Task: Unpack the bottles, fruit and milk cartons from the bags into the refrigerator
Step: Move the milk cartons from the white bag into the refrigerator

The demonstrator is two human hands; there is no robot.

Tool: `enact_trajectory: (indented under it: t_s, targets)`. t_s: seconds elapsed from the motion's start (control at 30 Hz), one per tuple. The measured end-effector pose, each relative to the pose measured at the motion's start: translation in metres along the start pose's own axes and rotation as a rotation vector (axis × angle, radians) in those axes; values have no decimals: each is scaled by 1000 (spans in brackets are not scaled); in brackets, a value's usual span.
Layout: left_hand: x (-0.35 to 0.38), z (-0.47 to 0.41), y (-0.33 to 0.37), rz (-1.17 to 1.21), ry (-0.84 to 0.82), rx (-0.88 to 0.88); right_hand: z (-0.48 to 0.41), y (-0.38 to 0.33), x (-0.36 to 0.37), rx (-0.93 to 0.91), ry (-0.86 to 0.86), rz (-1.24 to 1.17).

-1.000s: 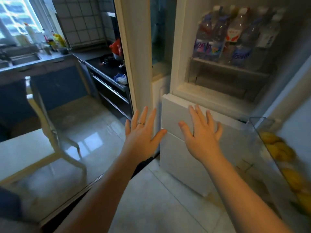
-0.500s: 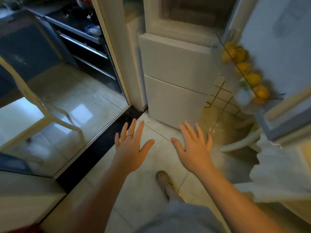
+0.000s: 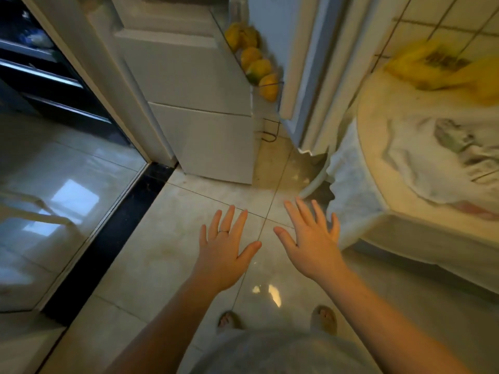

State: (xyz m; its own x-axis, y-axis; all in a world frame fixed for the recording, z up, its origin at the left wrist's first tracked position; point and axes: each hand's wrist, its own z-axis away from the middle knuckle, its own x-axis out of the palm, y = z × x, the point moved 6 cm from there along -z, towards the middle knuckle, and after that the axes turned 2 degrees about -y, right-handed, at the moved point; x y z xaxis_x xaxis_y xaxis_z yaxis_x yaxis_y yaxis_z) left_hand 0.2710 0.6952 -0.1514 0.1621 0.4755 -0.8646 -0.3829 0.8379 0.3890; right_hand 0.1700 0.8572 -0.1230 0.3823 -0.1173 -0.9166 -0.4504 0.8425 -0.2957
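— Hands first: what do they hold?
— Nothing. The left hand (image 3: 224,249), a thin ring (image 3: 223,231) on one finger, is spread flat with the palm down and the fingers straight. The right hand (image 3: 310,238) is splayed the same way and is empty. Both hang over the pale glossy floor tiles (image 3: 135,265) in front of the tall white refrigerator (image 3: 205,103), touching nothing.
— And the fruit?
— A row of round yellow-orange fruit (image 3: 256,66) sits in the clear shelf of the open white refrigerator door (image 3: 305,63), just right of the refrigerator's closed lower drawers.
— Any bags?
— Right of that door stands a table under a white cloth (image 3: 351,184). On its far side lies a blurred yellow bag (image 3: 432,68), and nearer lies a crumpled white plastic bag (image 3: 445,157). I cannot tell what either contains.
— Anything else?
— The person's feet (image 3: 325,317) stand on the tiles, nearer than the hands. A dark threshold strip (image 3: 108,238) runs along the floor left of the refrigerator.
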Motion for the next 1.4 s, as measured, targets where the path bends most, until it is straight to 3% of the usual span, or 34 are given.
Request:
enact_trajectory:
  t_s: [0.47,0.67,0.93,1.17,1.4]
  targets:
    - [125,-73,339,18,58,84,61,356,-100,98,45,2]
    - [150,-92,447,61,45,101,77,466,-142,109,62,-16]
    - [156,-137,508,34,44,143,52,533,-170,63,97,-102]
    - [155,-214,539,29,45,245,3,552,-195,-103,135,-166]
    - [164,-290,554,70,-89,307,-59,565,-195,-50,66,-84]
